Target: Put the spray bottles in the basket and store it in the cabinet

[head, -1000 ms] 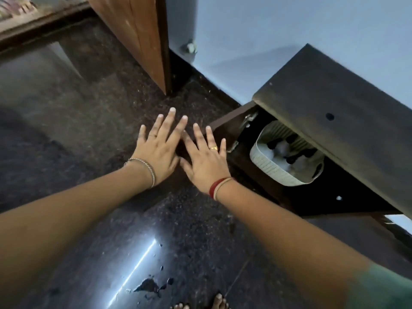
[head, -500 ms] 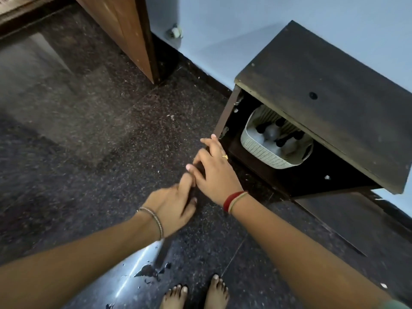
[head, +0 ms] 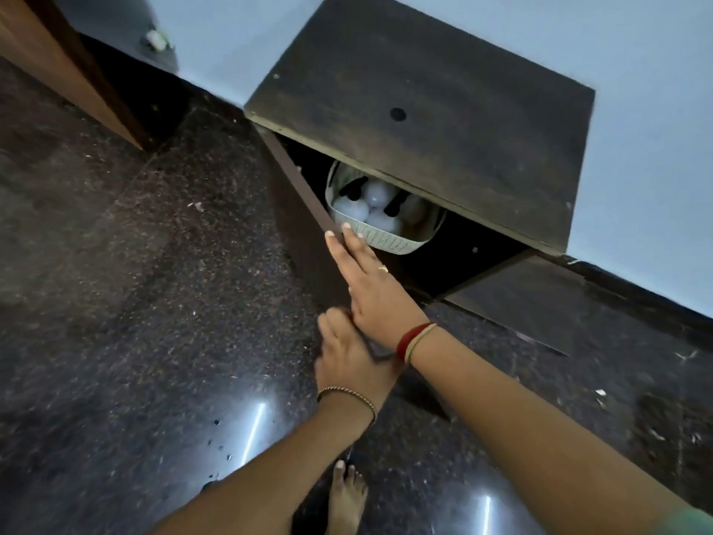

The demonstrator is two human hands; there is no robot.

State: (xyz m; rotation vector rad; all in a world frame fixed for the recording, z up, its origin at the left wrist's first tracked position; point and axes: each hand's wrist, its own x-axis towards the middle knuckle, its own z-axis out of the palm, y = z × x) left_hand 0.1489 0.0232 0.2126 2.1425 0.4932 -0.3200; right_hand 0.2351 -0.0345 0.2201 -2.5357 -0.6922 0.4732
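A white woven basket sits inside the low dark wooden cabinet. It holds several white spray bottles with black heads. The cabinet's left door stands partly ajar, seen edge-on beside the basket. My right hand lies flat along that door's top edge with fingers stretched toward the basket. My left hand is just behind it, fingers curled on the door's outer end. The cabinet top hides the back of the basket.
The cabinet's right door lies swung open over the dark speckled floor. A brown wooden door stands at the upper left against the pale blue wall. My bare foot is below the hands.
The left cabinet door has swung from wide open toward the cabinet, with both hands following it. My view has risen, so the cabinet top covers more of the basket.
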